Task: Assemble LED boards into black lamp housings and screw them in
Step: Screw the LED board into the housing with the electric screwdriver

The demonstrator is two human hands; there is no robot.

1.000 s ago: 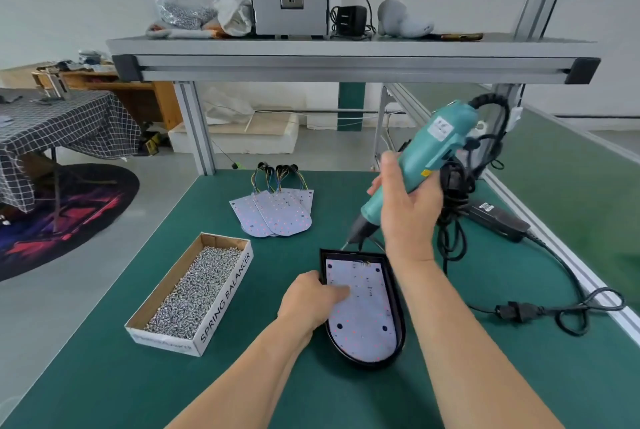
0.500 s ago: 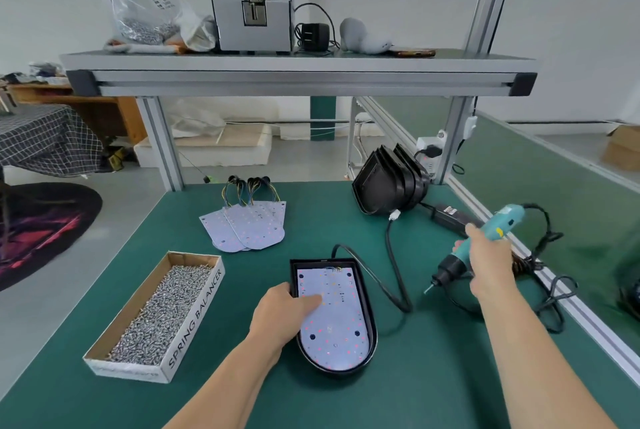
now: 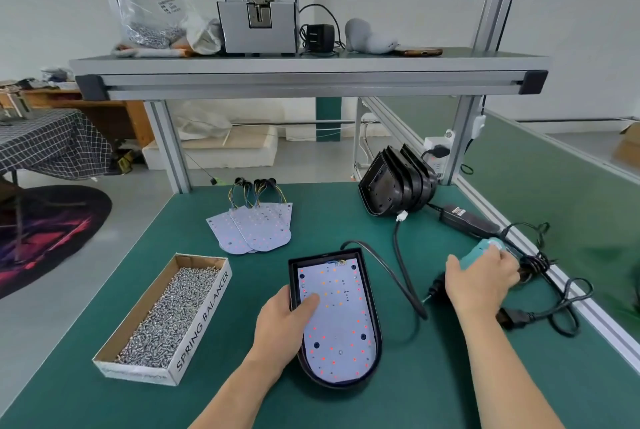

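A black lamp housing (image 3: 376, 352) lies on the green table with a white LED board (image 3: 341, 324) seated inside it. My left hand (image 3: 282, 323) holds the housing's left rim, thumb pressing on the board. My right hand (image 3: 479, 281) grips a teal electric screwdriver (image 3: 483, 250) low over the table to the right, its tip near the mat. A fan of spare LED boards (image 3: 254, 229) with wires lies farther back. A stack of black housings (image 3: 398, 182) leans at the back right.
A cardboard box of screws (image 3: 166, 317) sits to the left. A black cable (image 3: 398, 276) loops from the housing. A power adapter (image 3: 469, 222) and tangled cords (image 3: 550, 304) lie along the right rail. An overhead shelf (image 3: 308, 76) spans the bench.
My right hand carried the screwdriver from above the housing's top edge out to the right and down near the table. My left hand stayed on the housing. The camera view shifted.
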